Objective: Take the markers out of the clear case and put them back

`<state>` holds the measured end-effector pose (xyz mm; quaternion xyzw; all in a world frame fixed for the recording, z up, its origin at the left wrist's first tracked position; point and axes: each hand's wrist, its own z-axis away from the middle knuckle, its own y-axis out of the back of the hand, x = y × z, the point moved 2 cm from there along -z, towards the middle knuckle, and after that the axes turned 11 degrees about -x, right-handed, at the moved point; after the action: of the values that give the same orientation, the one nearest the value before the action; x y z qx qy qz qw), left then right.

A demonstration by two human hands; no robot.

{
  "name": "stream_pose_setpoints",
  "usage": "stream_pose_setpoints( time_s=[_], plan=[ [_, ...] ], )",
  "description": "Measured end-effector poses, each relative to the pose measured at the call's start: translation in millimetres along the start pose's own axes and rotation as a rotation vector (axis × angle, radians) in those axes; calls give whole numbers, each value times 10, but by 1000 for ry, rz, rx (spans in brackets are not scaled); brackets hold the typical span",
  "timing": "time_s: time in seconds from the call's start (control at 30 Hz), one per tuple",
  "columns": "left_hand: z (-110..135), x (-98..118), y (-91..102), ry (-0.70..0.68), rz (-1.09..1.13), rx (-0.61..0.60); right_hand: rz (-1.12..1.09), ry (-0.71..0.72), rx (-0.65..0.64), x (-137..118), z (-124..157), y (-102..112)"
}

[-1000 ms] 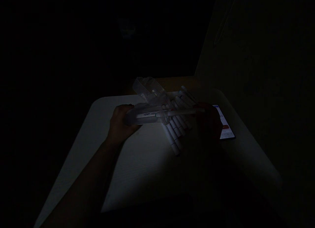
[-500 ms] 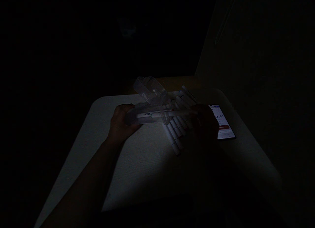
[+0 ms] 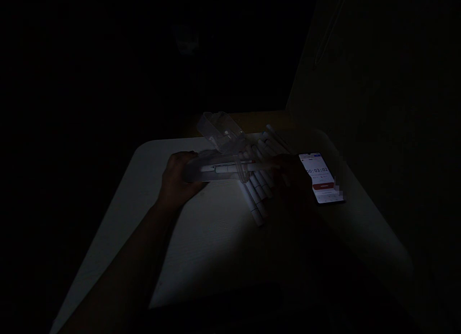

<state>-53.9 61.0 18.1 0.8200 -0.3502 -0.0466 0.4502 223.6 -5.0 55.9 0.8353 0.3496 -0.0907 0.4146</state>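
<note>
My left hand point(image 3: 178, 178) is wrapped round the closed end of a clear plastic case point(image 3: 194, 167), which lies sideways with its mouth facing right. Its hinged lid point(image 3: 221, 127) hangs open at the far side. Inside the case are white markers. My right hand point(image 3: 293, 180), very dark, pinches the right end of a white marker point(image 3: 252, 167) whose other end is inside the case. Several more white markers point(image 3: 254, 204) lie in a loose heap on the table under and beyond the case's mouth.
A lit phone point(image 3: 320, 178) showing a running timer lies to the right of my right hand. The pale table point(image 3: 201, 238) has rounded far corners. A dark wall stands behind it, and a thin cord point(image 3: 329, 31) hangs at the upper right. Light is very low.
My right hand has moved left, pushing the marker deeper into the case. More of the phone's screen now shows. My left hand and the case have stayed in place.
</note>
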Motion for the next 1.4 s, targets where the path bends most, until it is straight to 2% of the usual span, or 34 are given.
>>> stream_pose_setpoints(
  time_s=[0.27,0.57,0.77,1.4],
  plan=[
    [3,10,6,22,21,-3,-7,6,-75,10,0,-103],
    [-2,-3,2,17,33,-20,-22,58,-268,-11,25,-171],
    [-9,21,12,44,-1,-42,-5,59,-298,10,58,-237],
    [-12,21,2,-22,24,-10,18,145,-423,-12,117,-350]
  ],
)
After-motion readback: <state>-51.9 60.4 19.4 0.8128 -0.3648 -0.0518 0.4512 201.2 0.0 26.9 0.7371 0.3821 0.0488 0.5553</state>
